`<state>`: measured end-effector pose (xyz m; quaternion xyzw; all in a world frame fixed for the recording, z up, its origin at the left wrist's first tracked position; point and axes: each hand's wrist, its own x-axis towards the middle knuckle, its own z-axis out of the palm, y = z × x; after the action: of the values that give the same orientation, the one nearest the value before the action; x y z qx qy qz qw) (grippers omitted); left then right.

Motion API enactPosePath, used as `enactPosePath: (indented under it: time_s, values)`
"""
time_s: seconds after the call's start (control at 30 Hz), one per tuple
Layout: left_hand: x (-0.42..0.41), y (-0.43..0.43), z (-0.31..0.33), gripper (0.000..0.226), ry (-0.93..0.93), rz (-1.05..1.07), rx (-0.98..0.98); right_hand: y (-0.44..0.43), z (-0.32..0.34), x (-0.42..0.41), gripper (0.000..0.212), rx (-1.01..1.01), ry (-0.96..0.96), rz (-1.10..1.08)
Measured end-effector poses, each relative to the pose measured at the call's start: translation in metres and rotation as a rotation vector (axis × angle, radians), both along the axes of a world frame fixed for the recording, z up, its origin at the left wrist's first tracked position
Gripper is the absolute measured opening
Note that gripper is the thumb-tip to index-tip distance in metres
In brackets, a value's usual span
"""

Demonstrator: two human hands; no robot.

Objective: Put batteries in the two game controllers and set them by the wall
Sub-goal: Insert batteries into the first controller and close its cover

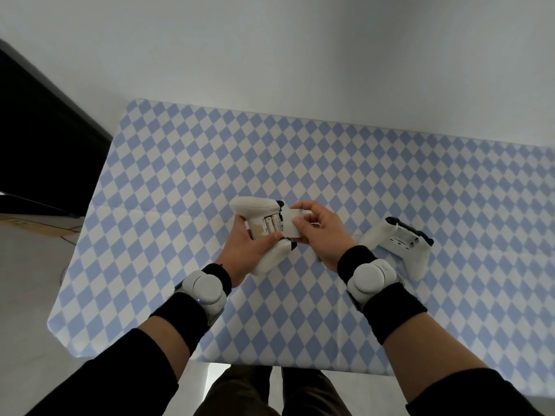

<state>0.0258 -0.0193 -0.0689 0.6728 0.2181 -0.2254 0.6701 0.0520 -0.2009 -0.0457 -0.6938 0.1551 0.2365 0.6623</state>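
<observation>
My left hand [244, 250] grips a white game controller [258, 210] held back side up above the table. Its battery bay is uncovered and two batteries [270, 226] lie inside. My right hand [318, 232] pinches the white battery cover [289, 223] at the bay's right edge, partly over it. A second white controller [396, 244] lies back side up on the table to the right of my right wrist, its battery bay showing.
The table carries a blue-and-white checked cloth [300, 151] and its far edge meets a white wall [300, 55]. A dark piece of furniture [39, 139] stands to the left. My legs show below the near table edge.
</observation>
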Motion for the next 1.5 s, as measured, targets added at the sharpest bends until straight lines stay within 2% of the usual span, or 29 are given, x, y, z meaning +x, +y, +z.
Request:
enactPosePath:
  time_s: [0.1,0.3,0.6,0.77,1.03,1.23,1.37,1.5]
  values:
    - [-0.004,0.002,-0.003,0.064,-0.001,-0.039,-0.005,0.001,0.001,-0.003,0.024,-0.002,-0.012,0.025]
    - [-0.005,0.003,-0.007,0.064,-0.005,-0.055,-0.033,0.006,-0.006,-0.005,0.038,-0.314,-0.106,0.056]
    - [-0.002,0.002,-0.011,0.055,0.003,-0.073,-0.049,0.021,-0.008,-0.014,0.030,-0.498,-0.226,0.054]
    - [-0.001,0.001,-0.012,0.060,0.001,-0.075,-0.062,0.027,-0.004,-0.020,0.026,-0.597,-0.270,0.028]
    - [-0.004,0.006,-0.016,0.070,-0.006,-0.086,-0.091,0.031,-0.012,-0.026,0.029,-0.539,-0.241,0.078]
    - [-0.009,0.018,-0.023,0.063,-0.003,-0.035,-0.001,0.031,-0.013,-0.032,0.036,-0.489,-0.199,0.296]
    - [-0.011,0.027,-0.027,0.060,0.046,0.037,0.005,0.033,-0.020,-0.041,0.033,-0.497,-0.096,0.284]
    - [-0.014,0.035,-0.034,0.062,0.056,0.023,0.039,0.029,-0.030,-0.048,0.031,-0.531,-0.032,0.294]
